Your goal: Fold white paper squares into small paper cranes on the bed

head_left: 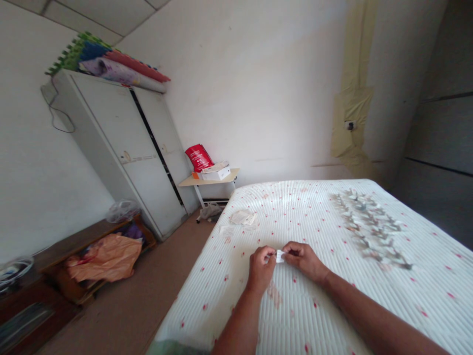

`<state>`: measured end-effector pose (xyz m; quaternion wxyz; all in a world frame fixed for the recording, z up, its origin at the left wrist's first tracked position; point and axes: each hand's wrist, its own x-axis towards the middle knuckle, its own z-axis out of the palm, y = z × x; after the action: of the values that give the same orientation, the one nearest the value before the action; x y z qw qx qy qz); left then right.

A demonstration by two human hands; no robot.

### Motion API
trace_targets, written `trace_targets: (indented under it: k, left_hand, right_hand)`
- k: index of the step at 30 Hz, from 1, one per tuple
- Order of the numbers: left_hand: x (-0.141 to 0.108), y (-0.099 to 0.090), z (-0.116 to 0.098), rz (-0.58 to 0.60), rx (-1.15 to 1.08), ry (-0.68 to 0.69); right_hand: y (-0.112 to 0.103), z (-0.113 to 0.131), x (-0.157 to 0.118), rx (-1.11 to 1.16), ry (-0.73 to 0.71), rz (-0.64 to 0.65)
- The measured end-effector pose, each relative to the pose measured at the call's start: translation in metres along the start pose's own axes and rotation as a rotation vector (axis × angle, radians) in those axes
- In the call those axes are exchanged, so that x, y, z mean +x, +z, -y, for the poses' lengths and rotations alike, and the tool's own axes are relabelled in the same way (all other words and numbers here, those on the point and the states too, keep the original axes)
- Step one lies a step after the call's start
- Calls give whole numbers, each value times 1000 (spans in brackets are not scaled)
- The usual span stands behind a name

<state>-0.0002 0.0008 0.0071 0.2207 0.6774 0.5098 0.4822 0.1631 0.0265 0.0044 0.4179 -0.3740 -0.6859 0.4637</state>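
Observation:
My left hand (261,268) and my right hand (303,260) hover just above a white quilted bedspread (295,315) with small red dots. Between their fingertips they pinch a small folded piece of white paper (280,256), each hand holding one side. Farther right on the bed, a dense cluster of small folded paper figures (367,229) lies in rows, blurred and apart from both hands. Crumpled paper scraps (243,217) and a flat white sheet (226,230) lie beyond my left hand.
A white metal wardrobe (125,153) stands at the left, with rolled mats (118,66) on top. A small table (209,181) holds a red bag and white box. A low wooden shelf (74,246) holds an orange plastic bag (103,257). Brown floor runs beside the bed.

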Motion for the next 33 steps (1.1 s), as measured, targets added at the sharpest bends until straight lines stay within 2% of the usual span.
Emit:
trace_targets:
  k: [7, 15, 23, 29, 33]
  left_hand:
    - [0, 0, -1, 93, -194, -48]
    - [0, 0, -7, 145, -340, -85]
    - [-1, 0, -6, 163, -328, -125]
    - [-2, -1, -7, 108, -135, -18]
    - [-2, 1, -6, 78, -58, 19]
  right_hand:
    - [-1, 8, -1, -117, -143, -19]
    - [0, 4, 0, -162, -106, -19]
    - [2, 10, -1, -157, -100, -31]
    - [0, 9, -1, -112, -80, -24]
    - [-1, 13, -1, -175, -90, 0]
